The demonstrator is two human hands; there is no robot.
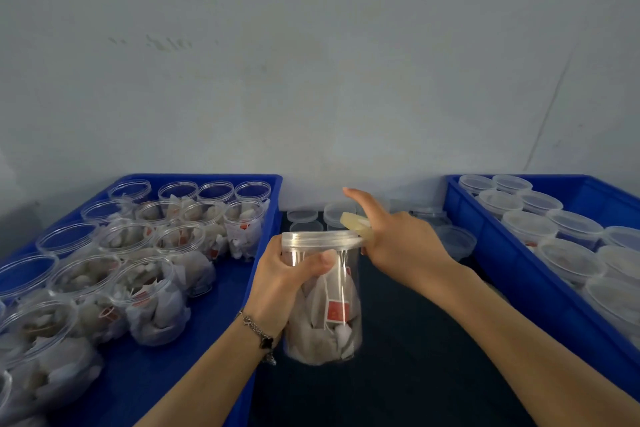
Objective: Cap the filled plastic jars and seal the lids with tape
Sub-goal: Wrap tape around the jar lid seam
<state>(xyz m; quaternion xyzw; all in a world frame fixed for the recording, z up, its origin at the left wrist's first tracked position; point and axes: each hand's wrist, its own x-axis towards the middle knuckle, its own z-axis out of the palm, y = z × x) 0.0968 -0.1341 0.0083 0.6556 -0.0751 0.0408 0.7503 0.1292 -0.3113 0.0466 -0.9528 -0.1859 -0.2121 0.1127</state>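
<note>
A clear plastic jar (323, 315) filled with white sachets and a red label is held upright above the dark table. A clear lid (320, 241) sits on top of it. My left hand (287, 279) grips the jar just under the lid, thumb across the front. My right hand (398, 239) is at the lid's right edge and holds a yellowish roll of tape (356, 225) against the rim, with the index finger stretched out.
A blue crate (266, 215) on the left holds several open filled jars. A blue crate (485, 246) on the right holds several capped jars. Loose clear lids (337, 211) lie on the dark table (415, 357) behind the hands. A pale wall rises at the back.
</note>
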